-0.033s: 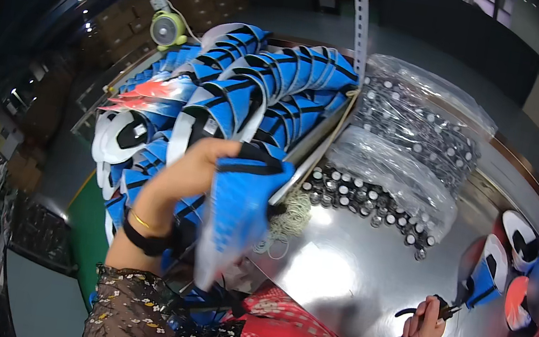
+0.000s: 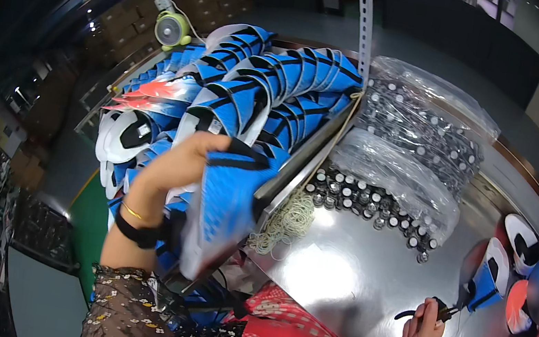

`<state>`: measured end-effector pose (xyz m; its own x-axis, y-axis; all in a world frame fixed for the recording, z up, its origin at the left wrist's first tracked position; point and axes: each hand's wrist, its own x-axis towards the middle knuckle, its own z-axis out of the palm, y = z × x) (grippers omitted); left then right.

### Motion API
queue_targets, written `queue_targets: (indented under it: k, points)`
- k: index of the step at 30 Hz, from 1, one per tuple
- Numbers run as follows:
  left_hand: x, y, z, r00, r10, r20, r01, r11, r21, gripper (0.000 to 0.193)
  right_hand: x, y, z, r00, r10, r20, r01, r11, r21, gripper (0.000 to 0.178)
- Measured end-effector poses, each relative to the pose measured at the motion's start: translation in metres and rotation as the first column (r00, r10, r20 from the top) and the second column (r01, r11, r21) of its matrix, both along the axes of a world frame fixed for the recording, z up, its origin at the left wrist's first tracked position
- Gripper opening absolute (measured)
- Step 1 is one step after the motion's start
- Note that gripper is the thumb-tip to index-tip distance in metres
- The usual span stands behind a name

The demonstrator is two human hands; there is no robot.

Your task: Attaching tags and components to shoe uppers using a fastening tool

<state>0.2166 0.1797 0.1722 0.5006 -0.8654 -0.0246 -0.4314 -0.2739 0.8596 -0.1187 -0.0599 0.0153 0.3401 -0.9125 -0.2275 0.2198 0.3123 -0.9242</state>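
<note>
My left hand (image 2: 181, 164) is closed on the upper edge of a blue curved piece (image 2: 231, 194) with a black band along its top and a white lower edge. It hangs with its narrow end down, slightly blurred. Behind it rise stacked rows of similar blue pieces (image 2: 284, 73) with black bands and white edges. At the lower right, my right hand (image 2: 421, 334) grips small black-handled pliers (image 2: 406, 315), jaws pointing right toward more such pieces (image 2: 493, 268).
Small dark bottles with whitish tops (image 2: 366, 200) stand in rows on the shiny metal table (image 2: 331, 268), partly under clear plastic film (image 2: 396, 163). Pale cord loops (image 2: 285, 227) lie beside the metal ledge. A small fan (image 2: 172, 30) and an upright perforated post (image 2: 363, 29) stand at the back.
My left hand has moved slightly left with the blue piece, which shows more of the metal ledge beside it. My right hand with the pliers stays in place.
</note>
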Motion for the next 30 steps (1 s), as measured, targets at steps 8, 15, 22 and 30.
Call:
queue_targets:
  k: [8, 15, 22, 30]
  points:
    - [0.120, 0.093, 0.009, 0.872, 0.355, 0.338, -0.485, 0.728, 0.485, 0.032, 0.009, 0.001, -0.011, 0.997, 0.027, -0.079, -0.028, 1.000, -0.014, 0.014]
    - [0.128, 0.046, -0.028, 0.329, 0.299, 0.896, -0.607, 0.794, -0.042, 0.023, -0.004, -0.011, -0.028, 0.986, -0.022, -0.166, 0.022, 1.000, -0.005, 0.014]
    - [0.114, 0.061, -0.067, 0.306, 0.499, 0.811, -0.652, 0.730, -0.203, 0.025, -0.034, -0.086, -0.054, 0.873, -0.239, -0.426, -0.129, 0.728, -0.674, 0.025]
    - [0.126, 0.032, -0.061, 0.330, 0.426, 0.842, -0.552, 0.811, -0.194, 0.038, -0.087, -0.199, -0.055, 0.331, -0.691, -0.642, -0.439, 0.490, -0.753, 0.031]
